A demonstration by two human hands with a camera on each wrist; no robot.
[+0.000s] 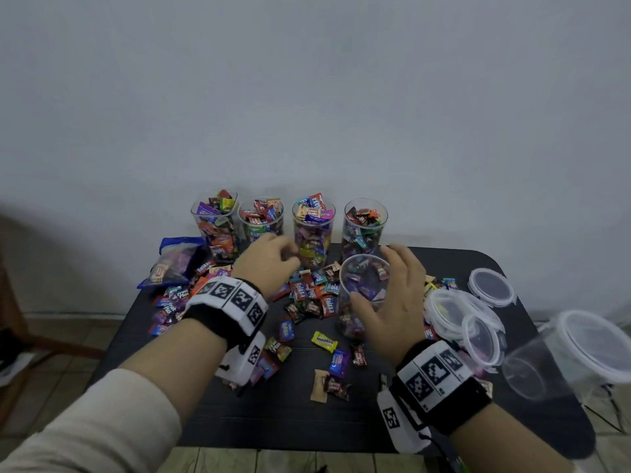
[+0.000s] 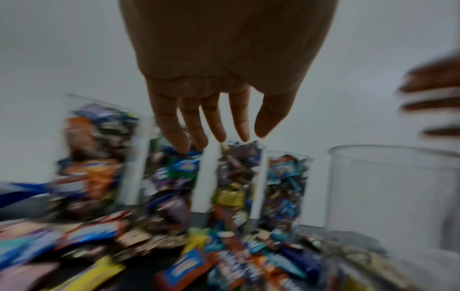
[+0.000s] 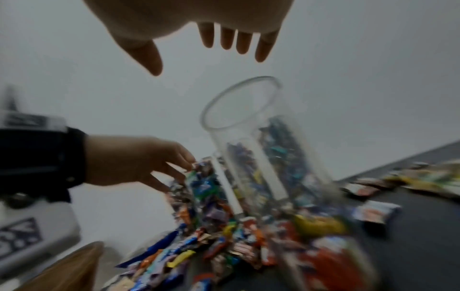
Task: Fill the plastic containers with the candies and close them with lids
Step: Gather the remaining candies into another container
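Observation:
Four clear containers (image 1: 313, 230) full of wrapped candies stand in a row at the back of the black table (image 1: 307, 421). In front of them stands a fifth clear container (image 1: 363, 285), partly filled and without a lid. My right hand (image 1: 392, 288) is spread open at its rim; in the right wrist view the right hand (image 3: 206, 57) hovers apart from the container (image 3: 248, 137). My left hand (image 1: 273, 264) hangs over the loose candy pile (image 1: 314, 295), left of that container. Its fingers (image 2: 219, 135) are relaxed and hold nothing.
Several clear round lids (image 1: 491, 286) lie at the table's right edge. An empty container (image 1: 546, 363) lies tilted past them. A blue candy bag (image 1: 174, 261) sits at the back left. Single candies (image 1: 324, 341) are scattered over the table's front half.

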